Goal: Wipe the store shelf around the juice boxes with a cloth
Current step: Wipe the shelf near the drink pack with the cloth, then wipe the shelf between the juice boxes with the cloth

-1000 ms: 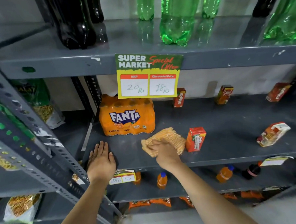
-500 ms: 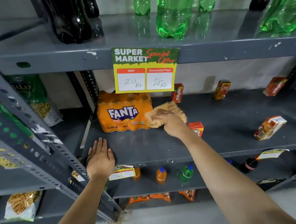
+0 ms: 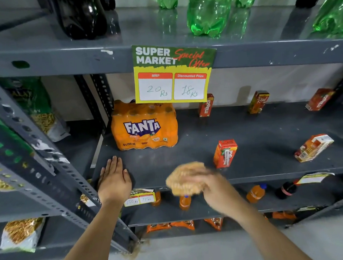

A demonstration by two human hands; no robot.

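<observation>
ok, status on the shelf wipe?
Left hand flat on shelf. Right hand gripping cloth at front edge, blurred. Nearest juice box upright beside it.

Shelf (image 3: 266, 136): dark grey, white paint chips along front edges.
Cloth (image 3: 186, 178): tan-orange, woven rib pattern, blurred.
Fanta pack (image 3: 144, 127), left of cloth: orange wrap, white lettering on dark blue.
Juice box (image 3: 225, 154), just right of cloth: red-orange, green detail.
Price sign (image 3: 172, 74), above Fanta pack: green top, yellow base, red-headed white panels.
Bottles (image 3: 208, 12), above sign: translucent green; others black.
</observation>
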